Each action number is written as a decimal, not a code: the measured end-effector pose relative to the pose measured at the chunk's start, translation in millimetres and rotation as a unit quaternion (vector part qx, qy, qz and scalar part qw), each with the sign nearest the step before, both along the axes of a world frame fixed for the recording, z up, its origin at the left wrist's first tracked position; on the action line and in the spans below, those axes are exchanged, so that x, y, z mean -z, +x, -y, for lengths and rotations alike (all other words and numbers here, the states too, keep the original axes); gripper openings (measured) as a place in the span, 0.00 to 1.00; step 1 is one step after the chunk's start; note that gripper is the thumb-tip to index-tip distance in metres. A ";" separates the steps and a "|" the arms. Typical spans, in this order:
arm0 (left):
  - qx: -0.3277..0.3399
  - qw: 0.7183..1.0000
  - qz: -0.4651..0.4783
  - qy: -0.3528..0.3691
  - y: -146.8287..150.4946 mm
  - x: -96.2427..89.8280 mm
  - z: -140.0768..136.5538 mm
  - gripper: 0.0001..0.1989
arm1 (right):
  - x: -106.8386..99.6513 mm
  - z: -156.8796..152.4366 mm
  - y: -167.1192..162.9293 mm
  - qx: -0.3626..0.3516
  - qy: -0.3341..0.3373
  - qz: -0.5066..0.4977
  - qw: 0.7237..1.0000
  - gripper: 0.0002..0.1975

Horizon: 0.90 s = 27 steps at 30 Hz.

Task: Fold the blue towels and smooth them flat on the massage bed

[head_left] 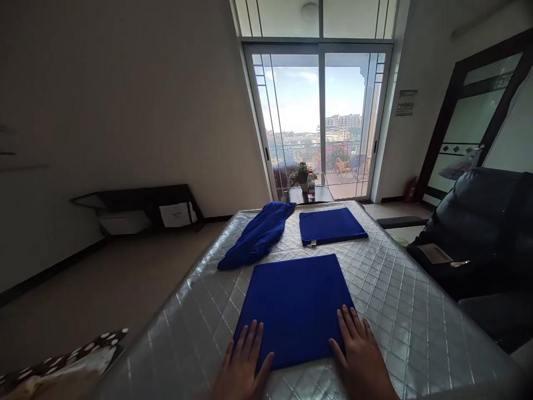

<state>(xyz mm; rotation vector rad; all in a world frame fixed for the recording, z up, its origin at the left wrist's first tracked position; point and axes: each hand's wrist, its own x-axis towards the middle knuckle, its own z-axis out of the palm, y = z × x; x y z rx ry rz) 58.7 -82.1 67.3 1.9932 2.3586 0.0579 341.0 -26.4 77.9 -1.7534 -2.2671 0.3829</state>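
A flat blue cloth-covered square (297,308) lies on the silver quilted table cover (400,311) in front of me. My left hand (244,361) rests at its near left corner, fingers stretched out and partly on the blue fabric. At its near right edge lies my right hand (360,353), also flat with fingers extended and the thumb apart. Behind the square, a second blue cloth piece (331,225) lies flat with a small white tag on its front edge. To the left of that is a crumpled blue cloth (260,233).
A black recliner (483,216) stands along the right side, with a card on it. Beyond the table's far end, a small table (295,194) carries a potted plant (303,175) and a bottle (311,186). A dark low stand (150,203) sits by the left wall.
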 end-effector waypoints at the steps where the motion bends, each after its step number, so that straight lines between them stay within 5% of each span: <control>1: 0.004 1.000 0.000 -0.004 -1.7 0.4 0.7 0.29 | 1.1 0.1 0.3 -0.001 0.004 -0.001 1.000 0.35; 8: 0.017 1.000 -0.017 0.017 9.5 6.8 -6.2 0.31 | 14.5 -2.6 0.5 0.002 0.039 -0.007 0.999 0.34; 14: 0.248 0.960 0.070 0.107 100.6 -6.5 -44.4 0.33 | 16.4 -6.7 1.9 -0.016 0.030 0.036 0.999 0.34; 18: 0.291 0.945 0.109 0.105 131.7 -19.5 -63.7 0.32 | 16.5 -8.3 3.4 -0.026 0.019 0.045 0.998 0.31; 23: 0.237 0.965 0.082 0.077 100.2 -20.3 -59.4 0.31 | 19.7 -7.9 3.3 -0.018 0.042 0.028 0.999 0.35; 27: 0.122 0.991 0.032 0.050 51.0 -17.4 -40.8 0.28 | 20.5 -7.6 2.6 -0.013 0.044 0.019 0.999 0.35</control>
